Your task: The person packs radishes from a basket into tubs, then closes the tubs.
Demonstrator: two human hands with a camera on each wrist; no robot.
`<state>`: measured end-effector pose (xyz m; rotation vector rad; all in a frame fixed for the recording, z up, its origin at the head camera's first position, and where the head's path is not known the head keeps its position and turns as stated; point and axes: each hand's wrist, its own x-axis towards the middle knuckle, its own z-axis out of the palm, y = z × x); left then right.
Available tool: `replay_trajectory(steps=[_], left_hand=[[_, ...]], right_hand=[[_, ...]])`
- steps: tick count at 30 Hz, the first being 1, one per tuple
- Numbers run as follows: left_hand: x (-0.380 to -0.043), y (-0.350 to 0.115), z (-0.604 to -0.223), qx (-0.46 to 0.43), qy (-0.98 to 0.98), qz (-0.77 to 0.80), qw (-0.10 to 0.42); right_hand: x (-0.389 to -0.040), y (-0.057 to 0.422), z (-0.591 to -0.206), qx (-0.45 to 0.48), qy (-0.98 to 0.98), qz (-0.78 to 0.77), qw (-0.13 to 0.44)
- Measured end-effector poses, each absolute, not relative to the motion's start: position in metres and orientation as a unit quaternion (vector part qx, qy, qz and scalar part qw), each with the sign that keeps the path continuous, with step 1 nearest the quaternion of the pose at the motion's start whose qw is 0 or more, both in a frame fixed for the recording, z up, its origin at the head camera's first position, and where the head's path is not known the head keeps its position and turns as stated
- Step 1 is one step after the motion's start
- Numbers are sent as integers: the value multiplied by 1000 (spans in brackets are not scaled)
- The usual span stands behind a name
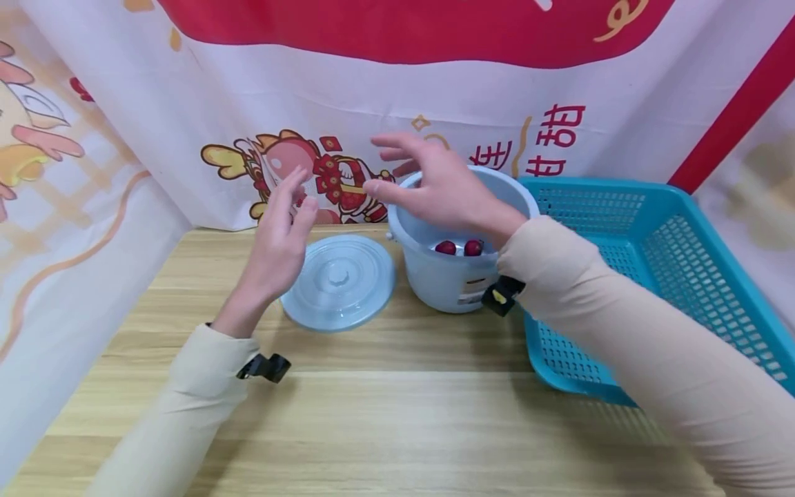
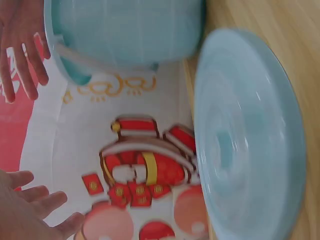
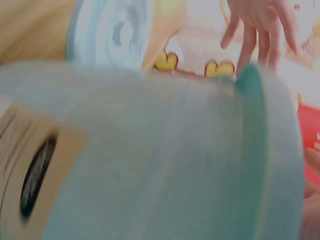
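My left hand hangs in the air over the left side of the round light-blue lid, fingers extended, holding nothing. The lid lies flat on the table with its small knob up. Above the light-blue bucket, my right hand is raised with its fingers reaching left and nothing in its grasp. The bucket stands upright without a cover. Two dark red round fruits show on its bottom; the right hand and wrist hide part of the inside. In the left wrist view the lid is seen close up.
A teal perforated basket stands right of the bucket, partly behind my right sleeve. The wooden table runs toward me in front. Behind hangs a white and red printed cloth, close to the bucket and lid; another cloth side stands at left.
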<state>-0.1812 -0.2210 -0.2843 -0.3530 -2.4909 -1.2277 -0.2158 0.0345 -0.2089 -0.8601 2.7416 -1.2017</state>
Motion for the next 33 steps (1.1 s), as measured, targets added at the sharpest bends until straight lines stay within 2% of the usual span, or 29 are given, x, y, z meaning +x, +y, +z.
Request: replay_trajectory(steps=[9,19,33], left_hand=[[-170,-257,-294,-86,-906,-393,131],[-172,-268,-301,-83,-927,-348,111],[-178,-283,-320,-50,-957,-287,-4]], right_hand=[[-206,-18,-217,-294,883,-366,19],[-209,-64,-227,-280,881,-379,45],[-218,-88,-280,-209,892,-394,75]])
